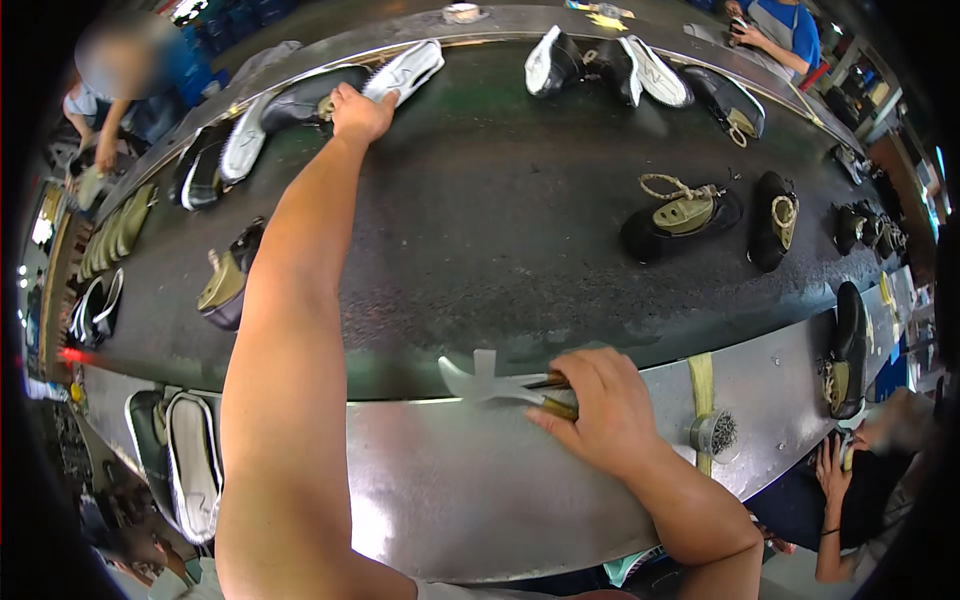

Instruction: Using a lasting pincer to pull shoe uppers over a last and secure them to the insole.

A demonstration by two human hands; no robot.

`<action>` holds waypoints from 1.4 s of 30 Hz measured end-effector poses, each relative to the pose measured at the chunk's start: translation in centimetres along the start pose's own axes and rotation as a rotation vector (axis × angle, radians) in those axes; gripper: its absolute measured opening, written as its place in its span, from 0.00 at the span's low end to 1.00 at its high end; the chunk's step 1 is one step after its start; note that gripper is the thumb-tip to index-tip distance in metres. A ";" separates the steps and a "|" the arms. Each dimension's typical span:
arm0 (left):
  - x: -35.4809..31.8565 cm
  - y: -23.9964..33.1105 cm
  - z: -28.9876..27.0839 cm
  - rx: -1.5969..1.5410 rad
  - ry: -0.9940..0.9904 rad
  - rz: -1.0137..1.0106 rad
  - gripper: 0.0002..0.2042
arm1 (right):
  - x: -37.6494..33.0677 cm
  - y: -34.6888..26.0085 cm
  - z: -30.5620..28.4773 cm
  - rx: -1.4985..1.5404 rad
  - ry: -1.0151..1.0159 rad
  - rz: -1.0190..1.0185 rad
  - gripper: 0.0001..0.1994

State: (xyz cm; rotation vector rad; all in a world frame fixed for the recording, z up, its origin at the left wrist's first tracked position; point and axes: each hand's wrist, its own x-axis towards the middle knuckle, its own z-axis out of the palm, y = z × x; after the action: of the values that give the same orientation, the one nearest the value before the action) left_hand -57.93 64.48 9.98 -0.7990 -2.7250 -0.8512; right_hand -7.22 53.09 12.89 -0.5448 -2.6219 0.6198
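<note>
Long white sole slants away rightward from your nearer left hand, grip unclear; right hand holds silver metal pincers.

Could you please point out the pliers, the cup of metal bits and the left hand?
Pliers (489, 385), head view: metal end.
Cup (700, 433), head view: side wall.
Left hand (363, 115), head view: its back.

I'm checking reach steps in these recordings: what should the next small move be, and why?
Probably close the left hand on the white-soled shoe and draw it nearer: that arm is stretched out to the shoe, though a firm grip can't be confirmed, while the right hand holds pliers near the metal bench.
</note>
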 end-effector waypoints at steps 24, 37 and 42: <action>-53.2 -14.1 -37.5 -1.166 -0.820 -0.300 0.41 | -3.0 -4.4 0.4 -0.098 0.485 -0.189 0.23; -76.7 -18.4 -35.0 0.041 -1.036 0.599 0.41 | -40.9 -17.2 9.4 0.491 -0.290 0.604 0.30; -75.8 -10.8 -28.5 -0.200 -1.269 0.331 0.38 | -39.8 -16.6 8.1 0.427 -0.308 0.527 0.22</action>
State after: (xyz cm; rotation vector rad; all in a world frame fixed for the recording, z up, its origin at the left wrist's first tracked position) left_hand 0.10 7.26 4.35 -2.4144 -3.2229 -0.6341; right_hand 18.33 18.74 3.22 -1.0762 -2.4890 1.4860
